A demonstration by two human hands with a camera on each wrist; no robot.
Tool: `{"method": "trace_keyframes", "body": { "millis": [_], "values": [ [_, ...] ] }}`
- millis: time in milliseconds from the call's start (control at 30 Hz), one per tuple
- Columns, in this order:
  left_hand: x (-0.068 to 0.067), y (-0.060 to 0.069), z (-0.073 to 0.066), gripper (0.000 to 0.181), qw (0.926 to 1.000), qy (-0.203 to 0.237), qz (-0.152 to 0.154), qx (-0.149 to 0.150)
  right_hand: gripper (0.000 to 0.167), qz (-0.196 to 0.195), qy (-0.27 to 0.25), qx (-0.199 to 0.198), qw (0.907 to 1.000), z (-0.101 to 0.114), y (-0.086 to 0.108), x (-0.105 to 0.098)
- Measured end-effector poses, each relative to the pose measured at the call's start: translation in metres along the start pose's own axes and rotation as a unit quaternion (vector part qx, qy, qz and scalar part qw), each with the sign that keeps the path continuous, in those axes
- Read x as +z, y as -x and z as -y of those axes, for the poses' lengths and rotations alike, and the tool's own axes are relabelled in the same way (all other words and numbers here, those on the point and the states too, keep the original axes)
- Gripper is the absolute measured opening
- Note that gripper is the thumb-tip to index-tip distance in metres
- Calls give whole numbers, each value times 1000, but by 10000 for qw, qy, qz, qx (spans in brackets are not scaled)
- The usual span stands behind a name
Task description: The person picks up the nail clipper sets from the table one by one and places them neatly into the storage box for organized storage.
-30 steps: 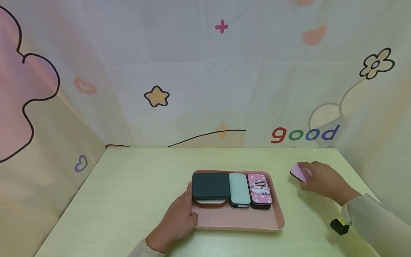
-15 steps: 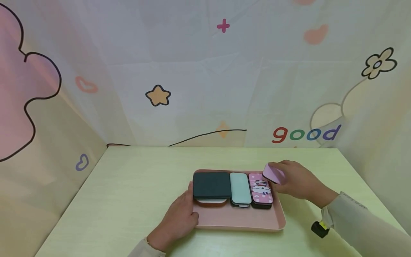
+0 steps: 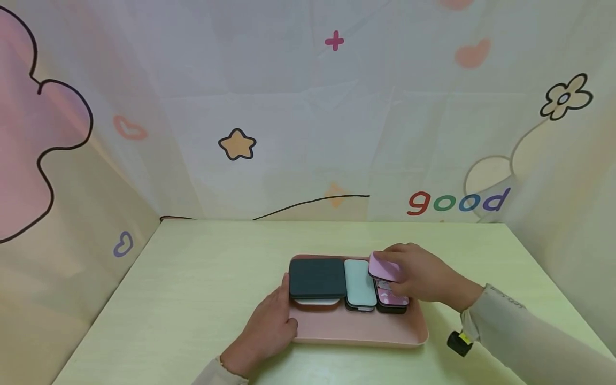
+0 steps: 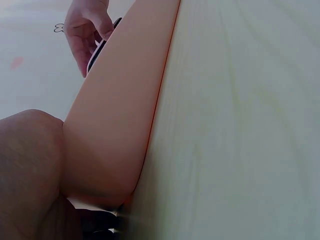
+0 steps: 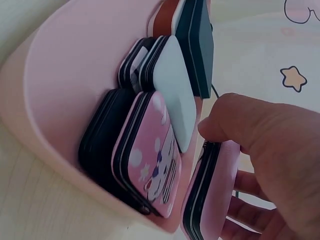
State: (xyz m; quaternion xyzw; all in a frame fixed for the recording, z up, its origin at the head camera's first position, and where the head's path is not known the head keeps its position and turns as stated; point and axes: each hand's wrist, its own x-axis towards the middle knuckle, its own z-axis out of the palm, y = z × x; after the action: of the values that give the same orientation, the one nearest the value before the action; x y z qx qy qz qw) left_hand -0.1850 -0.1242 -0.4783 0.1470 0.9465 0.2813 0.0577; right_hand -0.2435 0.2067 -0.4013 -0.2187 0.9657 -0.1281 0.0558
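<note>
In the head view, my left hand point(image 3: 267, 326) holds the left end of a pink tray point(image 3: 356, 327), its fingers along the outside and the thumb at the rim. My right hand point(image 3: 423, 272) pinches a plain pink zip case point(image 3: 382, 266) with a black edge. That case is slightly tilted above a pink cartoon-print zip case point(image 5: 152, 155), which lies on a black one point(image 5: 102, 142). Beside these, a mint case point(image 3: 361, 283) rests on another case. At the tray's left, a dark green case point(image 3: 316, 278) covers a white-and-brown one point(image 5: 165, 20).
The tray stands on a pale wooden table point(image 3: 192, 299). A printed cloth point(image 3: 289, 107) hangs behind and at both sides. Bare tray floor shows along the front. A small black device point(image 3: 459, 344) is strapped at the right wrist.
My right hand has carried the plain pink case leftward, from beside the tray to over the cartoon-print case. The left hand stays at the tray's left end.
</note>
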Motion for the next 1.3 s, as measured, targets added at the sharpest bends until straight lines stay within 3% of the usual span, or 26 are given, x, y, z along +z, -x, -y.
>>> {"method": "trace_keyframes", "body": {
  "millis": [267, 733, 1100, 1300],
  "values": [
    [1, -2, 3, 84, 10000, -35, 19, -16, 68, -15, -60, -659, 9978, 15, -10, 7],
    [1, -2, 1, 84, 10000, -68, -12, 32, 64, 289, 255, -625, 9973, 17, -24, 20],
    [3, -2, -2, 84, 10000, -33, -2, 70, 63, 493, 1, -298, 9983, 15, -23, 23],
    [3, -3, 1, 84, 9999, -86, -57, 53, 61, 418, -442, -431, 9972, 10, -22, 27]
  ]
}}
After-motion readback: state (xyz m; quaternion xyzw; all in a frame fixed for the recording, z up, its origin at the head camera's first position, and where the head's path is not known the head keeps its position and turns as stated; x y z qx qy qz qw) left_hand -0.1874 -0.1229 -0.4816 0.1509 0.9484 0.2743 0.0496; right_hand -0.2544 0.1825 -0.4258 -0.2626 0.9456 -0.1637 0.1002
